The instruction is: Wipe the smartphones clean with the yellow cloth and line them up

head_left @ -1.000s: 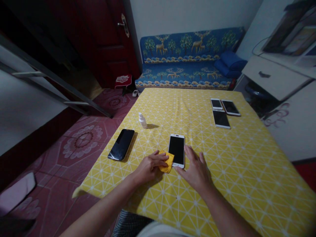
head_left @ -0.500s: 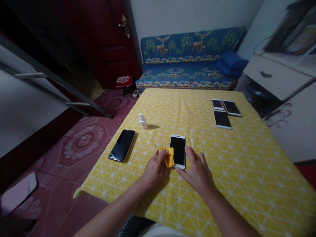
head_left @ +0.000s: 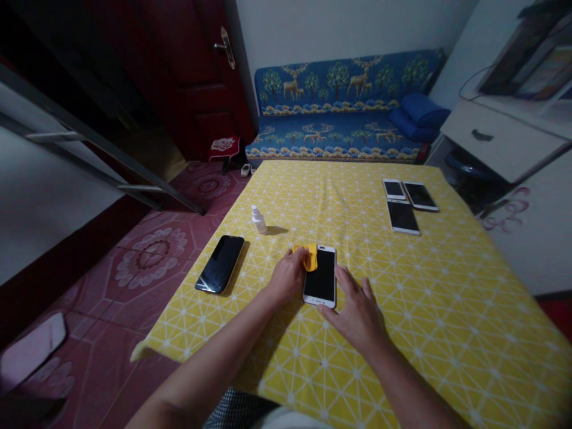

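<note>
A white-framed smartphone (head_left: 322,283) lies face up on the yellow patterned tablecloth (head_left: 330,369), its dark screen partly covered. My left hand (head_left: 288,275) is closed on a folded yellow cloth (head_left: 310,258), which rests over the phone's upper left part. With the thumb at the bottom edge and the fingers along the right edge, my right hand (head_left: 357,307) steadies the phone by its lower right corner. A larger black smartphone (head_left: 221,264) lies to the left. Behind it stands a small white spray bottle (head_left: 258,221).
Three more phones lie grouped at the table's far right: a small white one (head_left: 394,189), a wider one (head_left: 420,196) and another (head_left: 403,217). Past the table's far edge is a blue sofa (head_left: 330,128). A white cabinet (head_left: 513,140) stands at the right.
My left hand has moved the yellow cloth up along the phone's left side, from its lower part to its top. My right hand stays at the phone's lower right corner.
</note>
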Available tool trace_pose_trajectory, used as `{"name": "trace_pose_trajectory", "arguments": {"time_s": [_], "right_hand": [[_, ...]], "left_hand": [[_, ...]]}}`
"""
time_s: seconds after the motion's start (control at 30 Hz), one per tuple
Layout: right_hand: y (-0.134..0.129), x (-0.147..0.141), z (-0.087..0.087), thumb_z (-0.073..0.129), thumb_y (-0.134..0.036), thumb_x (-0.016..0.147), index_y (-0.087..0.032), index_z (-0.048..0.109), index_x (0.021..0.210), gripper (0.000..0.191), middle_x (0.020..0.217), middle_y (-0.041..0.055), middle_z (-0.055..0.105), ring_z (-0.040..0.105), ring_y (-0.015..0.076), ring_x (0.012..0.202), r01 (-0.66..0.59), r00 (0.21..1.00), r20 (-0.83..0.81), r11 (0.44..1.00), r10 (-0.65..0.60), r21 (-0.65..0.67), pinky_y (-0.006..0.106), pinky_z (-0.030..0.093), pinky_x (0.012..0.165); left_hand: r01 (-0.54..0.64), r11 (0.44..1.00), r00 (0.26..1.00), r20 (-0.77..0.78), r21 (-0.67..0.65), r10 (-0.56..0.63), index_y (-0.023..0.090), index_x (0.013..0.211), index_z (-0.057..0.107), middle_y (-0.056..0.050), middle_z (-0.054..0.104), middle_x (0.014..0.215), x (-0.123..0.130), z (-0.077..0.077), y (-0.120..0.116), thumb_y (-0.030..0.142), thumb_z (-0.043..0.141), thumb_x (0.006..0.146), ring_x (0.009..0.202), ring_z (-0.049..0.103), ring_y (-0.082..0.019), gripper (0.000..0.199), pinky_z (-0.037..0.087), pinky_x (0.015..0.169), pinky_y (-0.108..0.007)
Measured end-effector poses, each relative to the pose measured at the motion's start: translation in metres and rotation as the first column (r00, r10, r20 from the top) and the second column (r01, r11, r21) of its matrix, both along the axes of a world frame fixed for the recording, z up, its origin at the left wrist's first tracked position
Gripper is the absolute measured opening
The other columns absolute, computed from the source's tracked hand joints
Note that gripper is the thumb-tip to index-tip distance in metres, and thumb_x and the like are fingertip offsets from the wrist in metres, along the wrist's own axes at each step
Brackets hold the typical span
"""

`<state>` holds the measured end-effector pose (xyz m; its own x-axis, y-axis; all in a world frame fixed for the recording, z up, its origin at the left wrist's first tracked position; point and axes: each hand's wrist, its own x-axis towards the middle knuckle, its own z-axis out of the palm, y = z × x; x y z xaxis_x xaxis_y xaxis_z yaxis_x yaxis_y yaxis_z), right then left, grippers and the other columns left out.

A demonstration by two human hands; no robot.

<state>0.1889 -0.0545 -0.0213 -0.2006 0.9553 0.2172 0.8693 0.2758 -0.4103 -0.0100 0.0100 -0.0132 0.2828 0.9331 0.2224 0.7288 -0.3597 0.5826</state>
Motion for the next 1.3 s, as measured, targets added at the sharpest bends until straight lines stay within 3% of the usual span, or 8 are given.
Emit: {"name": "trace_pose_trajectory", "arguments": {"time_s": [0.2, 0.33, 0.53, 0.73, 0.97, 1.3], "right_hand": [[0.0, -0.001, 0.0, 0.066, -0.043, 0.079, -0.018, 0.027, 0.153, 0.087, 0.152, 0.0169, 0.048, 0.045, 0.0331, 0.14, 0.016, 1.0, 0.02, 1.0, -0.015, -0.014, 0.06, 0.025, 0.118], [0.0, -0.002, 0.0, 0.067, -0.045, 0.079, -0.015, 0.028, 0.152, 0.088, 0.152, 0.0181, 0.048, 0.046, 0.0325, 0.139, 0.025, 0.999, 0.035, 1.0, -0.024, -0.019, 0.058, 0.024, 0.12], [0.0, -0.004, 0.001, 0.067, -0.046, 0.078, -0.015, 0.031, 0.151, 0.087, 0.15, 0.0186, 0.05, 0.049, 0.0338, 0.137, 0.043, 0.999, 0.015, 0.999, -0.043, -0.006, 0.06, 0.026, 0.118], [0.0, -0.003, -0.002, 0.068, -0.048, 0.078, -0.015, 0.032, 0.151, 0.087, 0.15, 0.0183, 0.05, 0.05, 0.0343, 0.136, 0.039, 0.999, 0.025, 0.999, -0.04, 0.023, 0.059, 0.028, 0.117], [-0.001, -0.003, -0.002, 0.069, -0.046, 0.077, -0.014, 0.031, 0.151, 0.09, 0.149, 0.0189, 0.051, 0.049, 0.0342, 0.137, 0.043, 0.999, 0.025, 0.999, -0.043, 0.018, 0.06, 0.028, 0.117], [-0.001, -0.003, -0.001, 0.069, -0.047, 0.078, -0.015, 0.031, 0.15, 0.088, 0.148, 0.0195, 0.052, 0.048, 0.0351, 0.137, 0.038, 0.999, 0.02, 0.999, -0.039, 0.033, 0.061, 0.03, 0.115]], "left_hand": [[-0.025, 1.0, 0.999, -0.028, -0.014, 0.025, 0.02, 0.12, 0.061, -0.007, 0.074, 0.113, 0.006, 0.004, 0.025, 0.009, 0.043, 0.091, 0.103, 0.07, -0.023, 0.036, 0.043, 0.111, -0.045], [0.045, 0.999, 0.999, -0.026, -0.019, -0.046, 0.02, 0.123, 0.063, -0.009, 0.069, 0.129, 0.003, 0.006, 0.026, 0.003, 0.043, 0.086, 0.127, 0.06, -0.026, 0.046, 0.039, 0.115, -0.049], [0.159, 0.985, 0.986, -0.045, -0.059, -0.162, 0.022, 0.133, 0.06, -0.01, 0.059, 0.143, -0.012, 0.005, -0.005, -0.006, 0.045, 0.075, 0.14, 0.048, -0.027, 0.066, 0.028, 0.12, -0.058], [0.205, 0.977, 0.972, -0.102, -0.062, -0.21, 0.02, 0.139, 0.056, -0.01, 0.054, 0.147, -0.021, 0.001, -0.043, -0.002, 0.047, 0.075, 0.141, 0.046, -0.027, 0.068, 0.032, 0.119, -0.059], [0.197, 0.979, 0.962, -0.181, -0.054, -0.204, 0.017, 0.141, 0.053, -0.013, 0.053, 0.148, -0.023, -0.001, -0.078, 0.004, 0.049, 0.081, 0.142, 0.045, -0.028, 0.061, 0.035, 0.117, -0.058], [0.132, 0.991, 0.94, -0.319, 0.012, -0.122, 0.014, 0.143, 0.052, -0.016, 0.052, 0.147, -0.01, -0.003, -0.109, 0.005, 0.049, 0.084, 0.14, 0.047, -0.03, 0.059, 0.035, 0.119, -0.057]]}}
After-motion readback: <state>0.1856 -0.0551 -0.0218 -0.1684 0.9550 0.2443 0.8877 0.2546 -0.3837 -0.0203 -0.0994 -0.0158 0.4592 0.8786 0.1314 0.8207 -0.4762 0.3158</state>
